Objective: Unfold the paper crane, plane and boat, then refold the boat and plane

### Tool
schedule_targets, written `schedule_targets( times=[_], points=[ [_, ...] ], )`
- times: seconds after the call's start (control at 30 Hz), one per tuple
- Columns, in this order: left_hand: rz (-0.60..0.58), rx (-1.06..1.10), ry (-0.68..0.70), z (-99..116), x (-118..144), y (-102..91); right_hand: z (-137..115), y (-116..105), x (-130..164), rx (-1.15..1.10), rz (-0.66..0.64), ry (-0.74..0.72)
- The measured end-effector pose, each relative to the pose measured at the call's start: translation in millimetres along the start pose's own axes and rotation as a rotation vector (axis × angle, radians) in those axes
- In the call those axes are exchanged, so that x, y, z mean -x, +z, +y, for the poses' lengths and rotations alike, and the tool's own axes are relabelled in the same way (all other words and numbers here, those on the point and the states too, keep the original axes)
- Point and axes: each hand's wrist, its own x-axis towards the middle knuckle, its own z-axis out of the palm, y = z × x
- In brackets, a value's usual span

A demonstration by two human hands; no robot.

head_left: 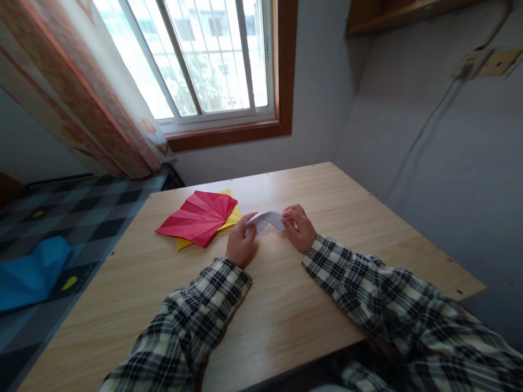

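Observation:
A folded strip of white paper (267, 219) bends in a low arch between my two hands, just over the wooden table. At its left end my left hand (242, 239) grips it, the fingers closed with the thumb on the near side. My right hand (299, 226) pinches the other end between thumb and fingertips. To the left of my left hand lies a creased red paper (200, 215) with fan-like folds. Under it, a yellow paper (232, 218) shows at the edges.
The wooden table (286, 326) meets the wall under a window (212, 54). On the left, a checked bed cover (110, 204) carries a folded blue paper (36, 272). A patterned curtain (102, 98) hangs there. A cable (420, 130) runs down the right wall.

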Motion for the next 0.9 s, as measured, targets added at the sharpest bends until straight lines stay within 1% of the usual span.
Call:
schedule_targets(
  times=[0.1,0.2,0.27,0.4,0.5,0.67,0.8,0.9],
  points=[
    [-0.035,0.023,-0.016,4,0,-0.6,3,2,1,-0.075,0.007,0.092],
    [-0.046,0.050,-0.033,6,0,-0.3,6,4,2,-0.163,-0.036,0.211],
    [-0.049,0.061,-0.040,5,-1,0.7,6,4,3,-0.193,-0.057,0.251],
    [-0.079,0.061,-0.045,-1,0,3.1,2,3,3,-0.225,-0.084,0.244],
    [-0.092,0.031,-0.016,-3,2,3.9,-2,2,3,-0.230,-0.122,0.244],
    [-0.141,-0.063,0.054,1,3,3.2,-4,2,4,-0.325,-0.175,0.316],
    [-0.097,-0.135,0.069,6,3,1.2,-1,4,5,-0.344,-0.148,0.321],
    [-0.026,-0.175,0.134,9,2,-1.2,1,4,4,-0.348,-0.130,0.338]
  ],
)
